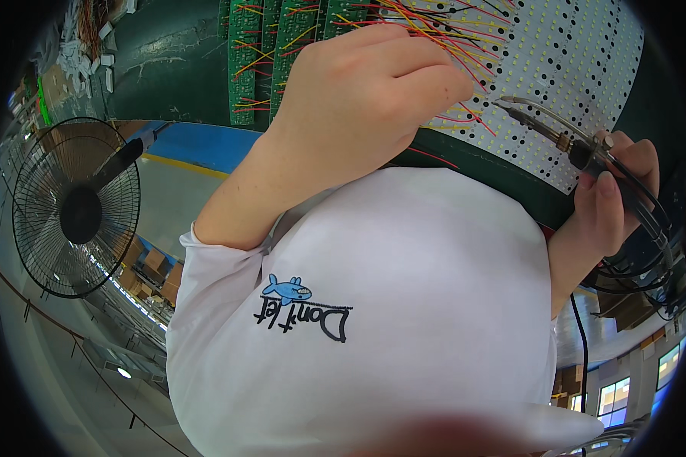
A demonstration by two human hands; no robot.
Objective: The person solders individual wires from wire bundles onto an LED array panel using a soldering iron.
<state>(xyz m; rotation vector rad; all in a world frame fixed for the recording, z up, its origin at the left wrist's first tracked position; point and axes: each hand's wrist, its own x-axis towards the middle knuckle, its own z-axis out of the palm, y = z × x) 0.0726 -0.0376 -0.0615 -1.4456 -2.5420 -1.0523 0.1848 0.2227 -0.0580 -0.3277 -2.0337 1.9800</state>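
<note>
My left hand (373,95) is closed, knuckles up, over the near edge of a white LED panel (545,84) dotted with small yellow LEDs and black holes. Its fingertips are hidden, so what they pinch cannot be made out; red wires (465,118) come out beside and below it. My right hand (617,194) wraps round a soldering iron (579,152) with a thin curved metal tube along it. The iron's tip points left over the panel, a short gap from my left hand. Red, yellow and black wires (446,34) fan across the panel's far left part.
Green circuit boards (244,68) with short wires stand in rows on the dark green table (171,72), left of my left hand. White connectors on wires (91,61) lie at the far left. A black fan (80,213) stands left; black cables (633,286) hang below my right hand.
</note>
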